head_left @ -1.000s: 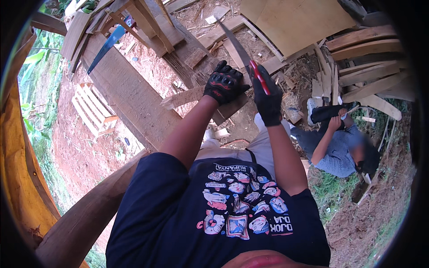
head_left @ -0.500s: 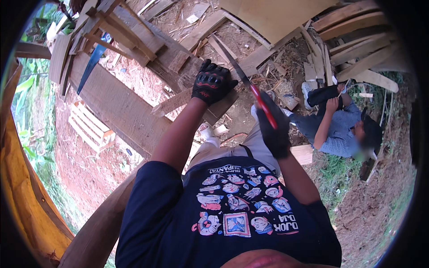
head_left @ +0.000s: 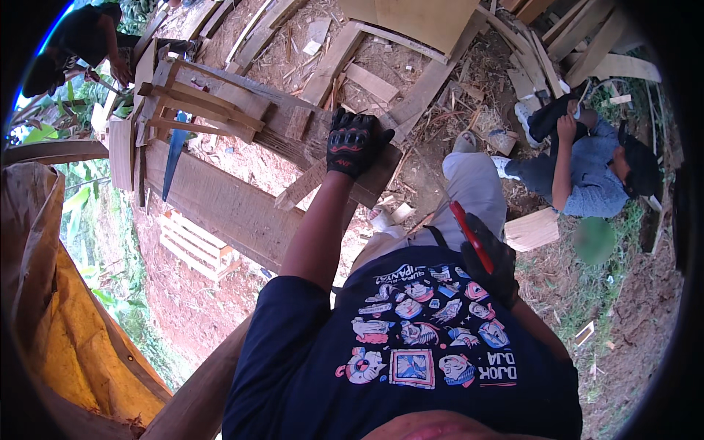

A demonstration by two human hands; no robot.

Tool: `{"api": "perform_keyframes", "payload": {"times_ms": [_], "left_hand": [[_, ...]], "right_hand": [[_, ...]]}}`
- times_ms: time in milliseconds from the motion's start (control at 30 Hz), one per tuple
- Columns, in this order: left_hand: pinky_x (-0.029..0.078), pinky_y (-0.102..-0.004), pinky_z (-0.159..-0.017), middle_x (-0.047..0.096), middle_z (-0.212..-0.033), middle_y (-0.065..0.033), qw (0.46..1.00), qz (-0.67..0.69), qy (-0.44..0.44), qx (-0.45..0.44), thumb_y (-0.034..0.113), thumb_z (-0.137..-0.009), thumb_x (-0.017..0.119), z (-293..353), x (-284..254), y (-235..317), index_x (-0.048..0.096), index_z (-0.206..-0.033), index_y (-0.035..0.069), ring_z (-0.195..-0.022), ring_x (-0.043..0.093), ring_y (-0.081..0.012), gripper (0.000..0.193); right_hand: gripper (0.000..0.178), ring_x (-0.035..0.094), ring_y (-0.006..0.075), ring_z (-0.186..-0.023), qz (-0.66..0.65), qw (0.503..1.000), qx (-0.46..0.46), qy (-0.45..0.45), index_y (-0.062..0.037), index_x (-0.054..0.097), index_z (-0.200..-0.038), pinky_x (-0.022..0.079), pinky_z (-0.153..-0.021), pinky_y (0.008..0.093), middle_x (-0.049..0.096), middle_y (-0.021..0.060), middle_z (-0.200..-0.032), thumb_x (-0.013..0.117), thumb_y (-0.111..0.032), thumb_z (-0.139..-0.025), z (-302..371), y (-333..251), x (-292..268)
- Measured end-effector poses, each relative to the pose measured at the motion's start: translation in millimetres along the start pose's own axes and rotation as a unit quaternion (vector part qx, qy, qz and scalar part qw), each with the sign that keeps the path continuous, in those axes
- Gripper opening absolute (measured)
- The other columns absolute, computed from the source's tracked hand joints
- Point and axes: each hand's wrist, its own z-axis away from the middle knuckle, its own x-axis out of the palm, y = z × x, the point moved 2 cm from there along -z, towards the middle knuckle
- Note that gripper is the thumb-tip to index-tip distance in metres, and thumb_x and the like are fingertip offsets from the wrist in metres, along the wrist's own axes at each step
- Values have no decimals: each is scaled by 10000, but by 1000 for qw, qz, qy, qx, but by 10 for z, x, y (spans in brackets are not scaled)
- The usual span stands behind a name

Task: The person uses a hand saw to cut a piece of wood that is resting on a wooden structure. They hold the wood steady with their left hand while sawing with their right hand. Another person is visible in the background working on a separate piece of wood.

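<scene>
My left hand (head_left: 356, 143), in a black glove with red marks, presses down on a narrow wooden strip (head_left: 308, 183) that lies across a thick plank (head_left: 220, 205). My right hand (head_left: 493, 262), also gloved in black, is drawn back near my chest and grips a long knife by its red handle (head_left: 469, 235). The blade points up and left toward the wood, and it is thin and blurred. My pale trouser leg (head_left: 469, 183) reaches down to the dirt ground between the two hands.
A blue-handled saw (head_left: 174, 158) lies on the plank beside a rough wooden frame (head_left: 205, 95). A person in blue (head_left: 587, 176) crouches at the right near a wood block (head_left: 532, 229). Another person (head_left: 81, 37) bends at top left. Yellow tarp (head_left: 51, 293) hangs left. Scrap boards litter the ground.
My right hand has pulled the red-handled knife back from the wood toward my chest. My left hand has stayed on the wooden strip.
</scene>
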Motion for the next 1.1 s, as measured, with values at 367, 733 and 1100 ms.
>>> {"api": "perform_keyframes", "payload": {"times_ms": [367,733,1100], "left_hand": [[438,-552,-1199,789,-1039,-191,997,19,72,32,558,-999,729,-35,134,-90,762,-1004,109,-1103,739,-381,451],[464,-558,-1170,782,-1054,-187,999,15,49,5,573,-1018,707,12,32,-64,761,-1017,104,-1093,722,-408,472],[404,-526,-1246,803,-1186,-156,999,33,6,-15,619,-1002,684,-39,51,-41,815,-1123,130,-1214,707,-359,521]], "right_hand": [[496,762,450,-1150,4,972,-193,136,-87,628,-1544,638,-921,506,739,248,-1387,688,-206,-1067,-2271,541,1068],[481,810,409,-1084,7,1000,14,10,-41,625,-1513,665,-838,471,750,230,-1391,712,-76,-1040,-300,-422,-340],[230,791,400,-1026,158,949,-256,95,-27,778,-1244,625,-887,505,810,192,-1170,736,-115,-1037,-2445,115,611]]}}
